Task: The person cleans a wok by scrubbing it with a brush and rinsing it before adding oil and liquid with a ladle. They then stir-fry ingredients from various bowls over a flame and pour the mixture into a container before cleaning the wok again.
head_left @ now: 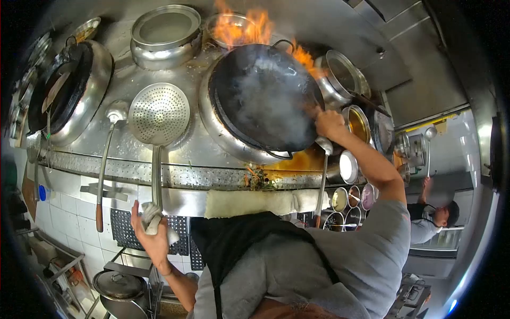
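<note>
A folded pale cloth (154, 217) is in my left hand (153, 239), held low in front of the stove edge with some fingers stretched upward. My right hand (330, 125) is closed at the right rim of a large black wok (249, 101). Whatever it grips there is blurred and partly hidden by the hand. Smoke or steam rises inside the wok, which rests tilted on a steel burner ring (212, 127). Flames (241, 29) burn behind it. Below my right hand a ladle (324, 159) lies with its handle towards me.
A perforated skimmer (159, 114) and another ladle (117, 111) lie left of the wok. Further left is a second wok (64, 90). A steel pot (166, 37) stands behind. Seasoning containers (353, 196) sit at right. Food scraps (260, 178) lie in the gutter. Another person (433, 218) stands far right.
</note>
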The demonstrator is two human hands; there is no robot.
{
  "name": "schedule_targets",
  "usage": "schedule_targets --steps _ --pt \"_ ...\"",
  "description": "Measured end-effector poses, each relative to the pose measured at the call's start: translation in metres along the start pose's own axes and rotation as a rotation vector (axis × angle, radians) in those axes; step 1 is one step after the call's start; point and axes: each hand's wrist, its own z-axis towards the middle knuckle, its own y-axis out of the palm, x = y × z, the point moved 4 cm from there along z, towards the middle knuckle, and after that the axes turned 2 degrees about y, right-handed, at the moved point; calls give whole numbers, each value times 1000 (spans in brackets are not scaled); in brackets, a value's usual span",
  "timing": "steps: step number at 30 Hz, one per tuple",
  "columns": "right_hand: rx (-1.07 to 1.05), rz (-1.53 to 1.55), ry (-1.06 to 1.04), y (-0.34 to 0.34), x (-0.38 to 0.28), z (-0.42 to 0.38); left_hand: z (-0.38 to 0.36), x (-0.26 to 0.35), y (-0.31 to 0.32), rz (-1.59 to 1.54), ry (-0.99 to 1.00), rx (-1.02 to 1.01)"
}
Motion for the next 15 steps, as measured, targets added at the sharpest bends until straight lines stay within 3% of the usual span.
schedule_targets --steps 3,5,9,12,15 --pt "25 -4 115 5 33 32 -1 8 -3 -420 -247 32" --pt "60 -30 176 1 24 70 5 10 3 -369 -207 -2" --pt "76 -239 -100 20 12 20 10 9 8 -186 -81 -28" --pt "212 -302 -154 10 22 -14 11 14 25 -301 -146 -106" --pt "8 -44 137 -16 23 52 21 44 49 -387 -211 -195"
